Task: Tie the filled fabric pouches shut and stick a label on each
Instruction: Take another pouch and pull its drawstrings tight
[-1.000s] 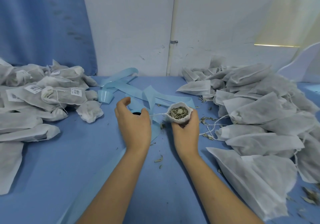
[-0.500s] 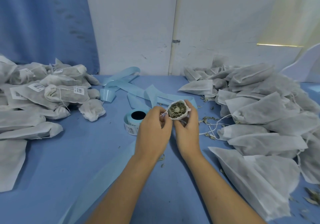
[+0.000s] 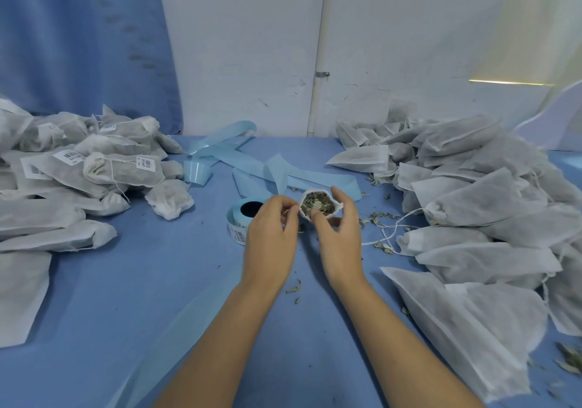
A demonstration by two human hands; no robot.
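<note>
Two hands meet over the blue worktop [image 3: 141, 281]: the right hand [image 3: 341, 234] curls round an open pouch [image 3: 316, 207] of dried leaves, the left hand [image 3: 271, 234] pinches at its rim, string or fabric too small to tell. Both hide the pouch's body. The left hand covers part of the label roll [image 3: 244, 215]. Labelled pouches [image 3: 94, 168] left and plain pouches [image 3: 488, 202] right run off-frame. Behind: white wall [image 3: 252, 45], blue curtain [image 3: 78, 38].

A small packing workshop: heaps of fabric pouches [image 3: 472, 206] (some barcoded) flanking a label roll [image 3: 236, 223].
</note>
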